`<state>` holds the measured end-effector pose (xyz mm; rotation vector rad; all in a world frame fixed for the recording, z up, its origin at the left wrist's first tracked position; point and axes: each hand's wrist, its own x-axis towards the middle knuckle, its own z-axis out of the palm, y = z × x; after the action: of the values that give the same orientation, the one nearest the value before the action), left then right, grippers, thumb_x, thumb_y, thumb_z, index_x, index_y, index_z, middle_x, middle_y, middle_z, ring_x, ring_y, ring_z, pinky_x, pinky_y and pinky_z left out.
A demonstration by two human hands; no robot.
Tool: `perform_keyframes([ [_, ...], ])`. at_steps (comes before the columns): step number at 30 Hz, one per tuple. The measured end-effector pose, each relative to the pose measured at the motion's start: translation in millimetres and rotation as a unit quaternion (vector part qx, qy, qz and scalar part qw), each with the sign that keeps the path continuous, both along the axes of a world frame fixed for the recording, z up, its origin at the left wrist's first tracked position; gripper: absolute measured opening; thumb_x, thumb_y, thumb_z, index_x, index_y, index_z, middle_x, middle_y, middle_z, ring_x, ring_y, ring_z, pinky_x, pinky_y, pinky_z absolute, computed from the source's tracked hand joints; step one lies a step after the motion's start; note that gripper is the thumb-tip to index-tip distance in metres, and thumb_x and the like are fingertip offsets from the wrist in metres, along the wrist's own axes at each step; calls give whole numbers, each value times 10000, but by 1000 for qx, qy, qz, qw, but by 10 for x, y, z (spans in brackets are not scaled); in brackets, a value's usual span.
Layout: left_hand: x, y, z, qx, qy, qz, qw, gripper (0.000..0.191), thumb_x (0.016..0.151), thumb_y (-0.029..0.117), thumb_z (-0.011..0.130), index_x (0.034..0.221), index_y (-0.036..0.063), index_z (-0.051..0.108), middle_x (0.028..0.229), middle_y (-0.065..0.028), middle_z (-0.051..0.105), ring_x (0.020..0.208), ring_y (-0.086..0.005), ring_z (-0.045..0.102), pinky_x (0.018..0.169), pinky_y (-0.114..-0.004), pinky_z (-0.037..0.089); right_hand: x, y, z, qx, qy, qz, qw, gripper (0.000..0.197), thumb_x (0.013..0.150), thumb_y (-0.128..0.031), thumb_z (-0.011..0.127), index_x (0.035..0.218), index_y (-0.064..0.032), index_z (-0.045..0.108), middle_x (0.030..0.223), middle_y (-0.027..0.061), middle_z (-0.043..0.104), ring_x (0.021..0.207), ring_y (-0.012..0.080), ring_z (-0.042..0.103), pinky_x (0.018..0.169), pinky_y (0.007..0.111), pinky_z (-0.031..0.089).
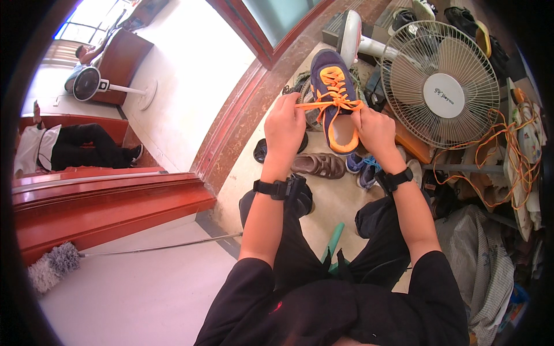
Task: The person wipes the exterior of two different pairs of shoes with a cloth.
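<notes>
A dark purple sneaker (332,65) with an orange lining and orange laces lies toe away from me, between my two hands. My left hand (285,125) grips one end of the orange shoelace (314,105), which is drawn out taut to the left. At the shoe's right side, my right hand (375,129) pinches a loop of the same lace. A knot sits between them over the shoe's tongue. What supports the shoe from below is hidden.
A white electric fan (443,96) and a rack with shoes and tangled orange wire (510,129) stand right. Brown sandals (319,165) and blue shoes (367,177) are on the floor. A duster (54,264) lies left; two people are beyond the doorway.
</notes>
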<state>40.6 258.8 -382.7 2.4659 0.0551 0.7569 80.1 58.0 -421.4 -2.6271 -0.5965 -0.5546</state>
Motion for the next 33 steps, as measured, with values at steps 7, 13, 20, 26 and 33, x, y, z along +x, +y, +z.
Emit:
perform_keyframes([
  [7,-10,-45,-32,-147,194,-88,966,299,776,59,544,1061,2,617,941,-159,666,819,-203,671,729,-301,499,39,-23,-16,102,99,-22,990,234,882,-248,476,876,-55,607,671,173,607,589,368,592,527,444,476],
  [13,54,50,-144,-359,231,-136,894,277,843,-11,474,1092,-80,572,1033,-148,639,966,-194,631,812,-286,520,32,11,53,186,113,-13,976,248,891,-251,456,931,-65,616,722,207,601,660,396,590,572,459,474],
  [20,62,26,-115,-504,244,-173,810,343,808,-66,420,1127,-58,547,1046,-152,645,969,-191,631,787,-274,519,58,-41,49,176,103,1,979,240,892,-246,467,974,-77,617,742,201,608,674,390,596,586,451,482],
  [26,42,-22,-101,-371,187,-149,897,294,830,-32,468,1110,-22,555,1155,-174,592,1066,-238,591,854,-322,500,50,4,21,197,113,-9,974,261,888,-262,448,929,-71,621,722,200,606,662,392,594,585,449,485],
  [33,42,-248,-49,-12,0,-137,991,329,779,113,649,1099,54,598,1267,-192,522,1226,-368,451,1007,-415,368,23,79,-14,113,98,-6,989,270,891,-272,444,832,-66,609,606,175,588,550,357,590,512,443,476],
])
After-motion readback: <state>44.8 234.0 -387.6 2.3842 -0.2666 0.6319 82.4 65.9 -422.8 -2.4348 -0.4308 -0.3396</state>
